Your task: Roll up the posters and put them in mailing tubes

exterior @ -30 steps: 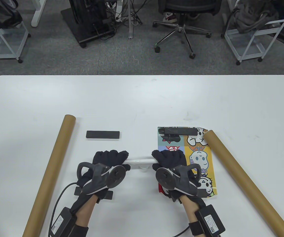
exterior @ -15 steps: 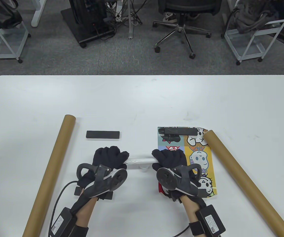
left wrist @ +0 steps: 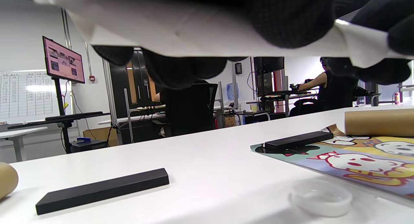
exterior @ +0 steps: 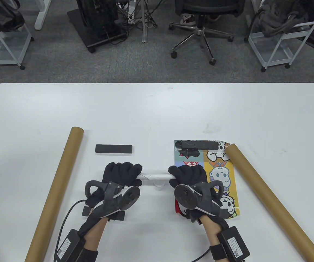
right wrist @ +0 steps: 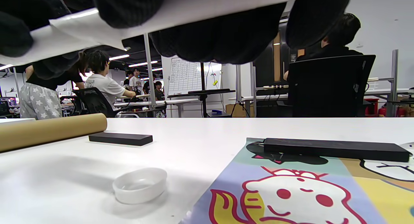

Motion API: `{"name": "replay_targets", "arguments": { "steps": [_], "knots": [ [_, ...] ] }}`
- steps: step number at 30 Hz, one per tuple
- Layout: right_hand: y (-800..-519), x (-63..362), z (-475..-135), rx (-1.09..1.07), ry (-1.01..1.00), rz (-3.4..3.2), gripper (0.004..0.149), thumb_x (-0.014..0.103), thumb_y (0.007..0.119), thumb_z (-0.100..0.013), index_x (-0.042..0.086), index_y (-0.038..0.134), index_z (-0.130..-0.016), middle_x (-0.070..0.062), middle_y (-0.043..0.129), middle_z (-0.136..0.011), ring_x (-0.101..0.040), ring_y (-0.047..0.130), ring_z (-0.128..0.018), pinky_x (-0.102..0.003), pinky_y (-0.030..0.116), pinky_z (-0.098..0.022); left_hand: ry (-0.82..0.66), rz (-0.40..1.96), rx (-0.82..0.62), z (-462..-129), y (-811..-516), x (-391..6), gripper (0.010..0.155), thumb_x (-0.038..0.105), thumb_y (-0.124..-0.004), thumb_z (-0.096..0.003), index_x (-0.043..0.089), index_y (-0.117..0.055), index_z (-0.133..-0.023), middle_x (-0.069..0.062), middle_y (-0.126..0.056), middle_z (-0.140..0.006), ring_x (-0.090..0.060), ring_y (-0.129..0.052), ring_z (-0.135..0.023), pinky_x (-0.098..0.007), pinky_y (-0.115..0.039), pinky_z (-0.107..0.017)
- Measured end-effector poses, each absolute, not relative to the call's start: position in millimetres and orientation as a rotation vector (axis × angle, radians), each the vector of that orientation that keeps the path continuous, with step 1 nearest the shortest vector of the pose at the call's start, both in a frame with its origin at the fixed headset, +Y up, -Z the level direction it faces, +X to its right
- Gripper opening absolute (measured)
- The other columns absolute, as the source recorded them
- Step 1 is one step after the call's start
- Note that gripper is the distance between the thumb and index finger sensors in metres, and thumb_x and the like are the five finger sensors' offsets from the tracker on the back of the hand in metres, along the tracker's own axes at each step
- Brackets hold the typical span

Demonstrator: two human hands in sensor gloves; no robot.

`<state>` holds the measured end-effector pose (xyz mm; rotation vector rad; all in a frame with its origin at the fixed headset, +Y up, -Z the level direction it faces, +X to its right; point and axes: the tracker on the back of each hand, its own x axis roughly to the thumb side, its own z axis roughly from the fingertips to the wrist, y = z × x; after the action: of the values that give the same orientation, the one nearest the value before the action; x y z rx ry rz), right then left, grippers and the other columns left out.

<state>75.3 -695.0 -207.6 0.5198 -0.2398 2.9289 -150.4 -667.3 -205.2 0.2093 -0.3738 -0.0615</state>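
Right now both my hands are curled around a rolled white poster (exterior: pixel 157 177), one at each end. My left hand (exterior: pixel 121 174) wraps its left end and my right hand (exterior: pixel 188 176) wraps its right end. From the wrist views I can see my dark fingers (left wrist: pixel 291 20) folded over the white paper, so each grip is closed tight on the roll. It looks lifted a little off the tabletop (exterior: pixel 157 114).

I think I am at the end of the rolling step for this poster. The roll looks thin and tight, and it has to stay that way or it will spring open.

Just under the roll sits a small clear cap (right wrist: pixel 139 185), likely the lid for a tube.

Next to my right hand a colourful cartoon poster (exterior: pixel 219 174) lies flat, not rolled yet. A black bar (exterior: pixel 198 144) rests on its far edge to hold it down. Another black bar (exterior: pixel 113 148) lies by itself, past my left hand.

Two brown mailing tubes wait for me. The left tube (exterior: pixel 57 188) lies well out to my left. The right tube (exterior: pixel 271 199) lies on a slant, with its far end touching the corner of the flat poster.

For the next move I guess one hand must keep the roll squeezed while the other picks up a tube. Then I must line up one end of the roll with the tube's open mouth and slide it in straight.
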Motion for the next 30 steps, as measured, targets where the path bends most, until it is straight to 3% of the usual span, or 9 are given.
{"name": "replay_targets", "arguments": {
  "steps": [7,14,16,23,30],
  "knots": [
    [-692.5,81.0,-208.9,0.488,-0.24,2.911,0.051,0.037,0.067,-0.048,0.021,0.067,-0.097,-0.01,0.08,-0.091,-0.04,0.084,-0.075,-0.072,0.06,-0.066,-0.336,-0.069,0.229,-205.3,-660.6,-155.6,0.067,0.055,-0.065,-0.0499,0.035,-0.055,-0.113,-0.006,-0.064,-0.119,-0.034,-0.074,-0.107,-0.063,-0.06,-0.082],
    [-685.2,103.2,-213.5,0.358,-0.21,2.883,0.05,0.036,0.072,-0.046,0.024,0.071,-0.095,-0.009,0.081,-0.092,-0.041,0.083,-0.078,-0.073,0.059,-0.066,-0.221,0.009,0.209,-214.4,-655.5,-185.3,0.07,0.056,-0.064,-0.0502,0.033,-0.052,-0.116,-0.01,-0.059,-0.122,-0.037,-0.07,-0.111,-0.064,-0.058,-0.082],
    [-683.5,111.0,-214.5,0.316,-0.21,2.876,0.05,0.036,0.072,-0.046,0.024,0.072,-0.094,-0.009,0.08,-0.092,-0.042,0.082,-0.079,-0.073,0.058,-0.067,-0.173,0.029,0.189,-216.5,-651.3,-195.6,0.072,0.056,-0.065,-0.0502,0.029,-0.056,-0.117,-0.015,-0.06,-0.124,-0.041,-0.069,-0.112,-0.065,-0.058,-0.082],
    [-680.2,153.3,-218.3,0.175,-0.242,2.8,0.05,0.035,0.076,-0.044,0.025,0.073,-0.093,-0.008,0.081,-0.092,-0.042,0.082,-0.08,-0.073,0.058,-0.067,0.072,0.103,0.102,-224.9,-650.2,-242.6,0.085,0.059,-0.066,-0.0503,0.022,-0.041,-0.123,-0.024,-0.046,-0.128,-0.052,-0.056,-0.115,-0.068,-0.052,-0.082],
    [-684.2,154.4,-220.4,0.157,-0.219,2.81,0.05,0.035,0.077,-0.043,0.025,0.073,-0.092,-0.008,0.081,-0.091,-0.041,0.082,-0.08,-0.073,0.059,-0.067,0.31,0.214,0.002,-229.3,-666.2,-285.7,0.088,0.059,-0.065,-0.0518,0.015,-0.038,-0.124,-0.028,-0.04,-0.128,-0.056,-0.049,-0.115,-0.071,-0.047,-0.082]
  ]
}}
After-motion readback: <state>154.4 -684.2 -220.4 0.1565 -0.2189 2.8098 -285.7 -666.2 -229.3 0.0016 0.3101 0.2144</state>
